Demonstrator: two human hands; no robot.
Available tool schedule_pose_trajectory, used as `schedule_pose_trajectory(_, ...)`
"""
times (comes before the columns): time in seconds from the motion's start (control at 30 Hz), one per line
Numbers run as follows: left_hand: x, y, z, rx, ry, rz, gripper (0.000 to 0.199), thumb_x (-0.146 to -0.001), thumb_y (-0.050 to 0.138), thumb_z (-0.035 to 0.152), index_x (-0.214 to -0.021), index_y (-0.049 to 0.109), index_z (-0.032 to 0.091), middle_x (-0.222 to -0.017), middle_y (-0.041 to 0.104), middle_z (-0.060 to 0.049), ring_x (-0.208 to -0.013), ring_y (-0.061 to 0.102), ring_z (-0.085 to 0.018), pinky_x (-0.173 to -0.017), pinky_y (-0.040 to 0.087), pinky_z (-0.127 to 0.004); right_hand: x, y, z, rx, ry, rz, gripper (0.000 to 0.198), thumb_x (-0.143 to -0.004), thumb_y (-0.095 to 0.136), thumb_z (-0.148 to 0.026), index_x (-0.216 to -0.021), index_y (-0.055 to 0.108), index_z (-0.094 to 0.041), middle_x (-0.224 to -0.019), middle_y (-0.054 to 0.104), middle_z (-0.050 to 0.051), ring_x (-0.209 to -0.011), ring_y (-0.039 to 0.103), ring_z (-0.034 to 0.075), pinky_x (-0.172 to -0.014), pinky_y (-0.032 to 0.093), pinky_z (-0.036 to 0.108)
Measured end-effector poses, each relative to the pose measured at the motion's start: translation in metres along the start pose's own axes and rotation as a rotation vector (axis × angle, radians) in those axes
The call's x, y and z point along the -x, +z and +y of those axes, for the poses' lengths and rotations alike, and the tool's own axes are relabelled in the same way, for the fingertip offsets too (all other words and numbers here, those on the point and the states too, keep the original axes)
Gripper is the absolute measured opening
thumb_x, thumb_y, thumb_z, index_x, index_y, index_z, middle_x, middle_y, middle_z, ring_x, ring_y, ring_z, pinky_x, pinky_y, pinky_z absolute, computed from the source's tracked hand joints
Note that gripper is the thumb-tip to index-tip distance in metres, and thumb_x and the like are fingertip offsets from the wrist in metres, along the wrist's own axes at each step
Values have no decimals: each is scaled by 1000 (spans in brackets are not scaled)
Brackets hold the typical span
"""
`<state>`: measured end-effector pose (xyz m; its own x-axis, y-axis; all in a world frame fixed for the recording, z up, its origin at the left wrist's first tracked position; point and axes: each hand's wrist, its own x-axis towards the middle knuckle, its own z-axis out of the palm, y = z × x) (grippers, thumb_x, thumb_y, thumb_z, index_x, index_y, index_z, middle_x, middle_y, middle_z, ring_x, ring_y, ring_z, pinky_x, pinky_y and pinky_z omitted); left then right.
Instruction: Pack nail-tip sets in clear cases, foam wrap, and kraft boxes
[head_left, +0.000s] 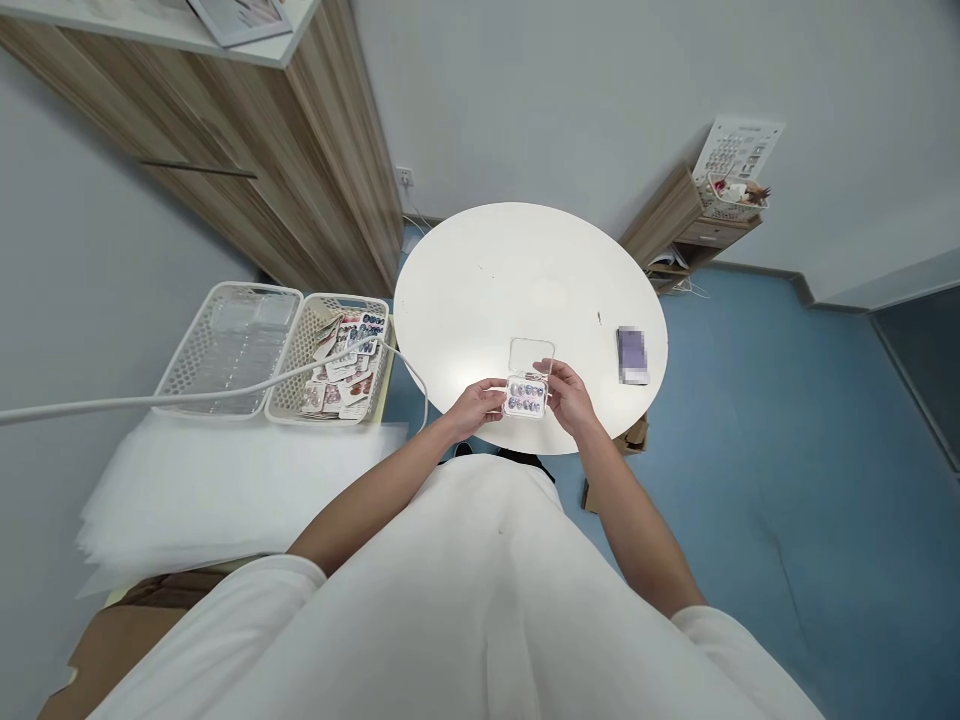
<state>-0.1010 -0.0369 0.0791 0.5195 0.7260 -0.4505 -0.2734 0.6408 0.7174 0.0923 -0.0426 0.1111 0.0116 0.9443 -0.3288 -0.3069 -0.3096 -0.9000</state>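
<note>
A small clear plastic case (pixel 532 353) is held over the near edge of the white round table, its lid tilted back away from me. In its lower half sits a set of patterned press-on nails (pixel 526 397) in two rows. My left hand (pixel 475 407) pinches the left side of the case between thumb and fingers. On the other side, my right hand (pixel 570 396) grips the right edge near the hinge, its fingertips partly behind the clear plastic.
The round table (pixel 517 260) carries a purple, partly blurred rectangular item (pixel 632 356) at right. To the left stand a basket (pixel 274 412) of nail cards and a basket (pixel 166 385) of clear cases. A white cable (pixel 225 396) crosses them. White sheets (pixel 247 490) lie nearer me.
</note>
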Motion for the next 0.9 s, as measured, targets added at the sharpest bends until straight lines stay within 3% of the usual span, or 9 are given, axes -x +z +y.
schedule_pose_trajectory(0.13, -3, 5, -1, 32, 26, 18, 42, -63, 73, 31, -99, 56, 18, -80, 62, -2, -70, 57, -9, -66, 43, -24, 0, 0, -1, -7, 11, 6, 18, -68, 62, -31, -85, 61, -25, -104, 62, 0, -84, 59, 15, -66, 49, 28)
schedule_pose_trajectory(0.43, -11, 23, -1, 69, 47, 115, 40, -63, 72, 29, -99, 56, 19, -79, 61, 0, -67, 57, -7, -65, 43, -23, -3, -13, -4, 62, 36, 11, 22, -68, 60, -37, -86, 61, -24, -102, 62, 2, -85, 58, 15, -66, 49, 28)
schedule_pose_trajectory(0.7, -25, 51, -6, 67, 77, 171, 41, -64, 71, 30, -101, 57, 20, -79, 61, 0, -68, 57, -8, -64, 43, -23, 6, -47, -20, -40, 85, -50, 36, -72, 59, -43, -106, 54, -29, -114, 58, 2, -85, 61, 15, -71, 52, 33)
schedule_pose_trajectory(0.9, -37, 73, -13, 51, 77, 187, 36, -71, 64, 35, -103, 57, 21, -89, 62, -3, -74, 59, -10, -69, 44, -26, 12, -79, -19, 76, 133, -24, 50, -64, 69, -38, -109, 52, -27, -104, 61, 3, -85, 61, 17, -75, 54, 37)
